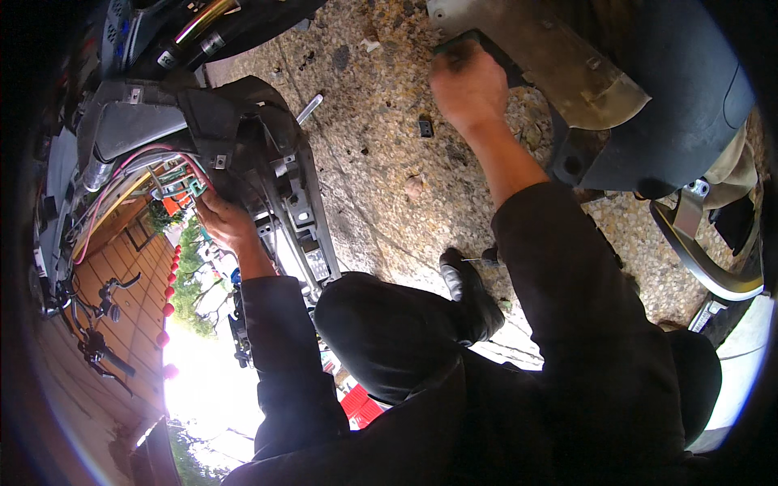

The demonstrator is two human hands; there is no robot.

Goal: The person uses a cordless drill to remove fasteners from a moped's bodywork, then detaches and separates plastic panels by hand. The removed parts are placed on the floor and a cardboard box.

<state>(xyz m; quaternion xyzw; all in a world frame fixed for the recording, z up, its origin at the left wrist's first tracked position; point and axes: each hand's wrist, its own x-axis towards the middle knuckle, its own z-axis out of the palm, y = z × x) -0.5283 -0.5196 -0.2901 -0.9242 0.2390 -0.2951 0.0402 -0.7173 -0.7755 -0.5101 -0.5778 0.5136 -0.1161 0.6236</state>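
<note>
My left hand (225, 220) reaches into the open body of a scooter-like vehicle, whose black plastic housing (243, 134) surrounds it. Its fingers are closed beside a green part (197, 187) and a pink-red wire (150, 151); what they grip is hidden. Farther right, my right hand (470, 87) is a closed fist, held over the pebbled ground. It lies against a dark, green-edged object (496, 55), partly covered by the hand and by a dusty brown panel (559, 69). Whatever the fist holds cannot be made out.
A large dark blue-grey plastic panel (681, 105) stands at the right, near a curved metal bar (705, 259). On the pebbled ground (365, 178) lies a small black block (425, 127). My black shoe (470, 296) is planted near the middle. Handlebars (101, 324) show at the left.
</note>
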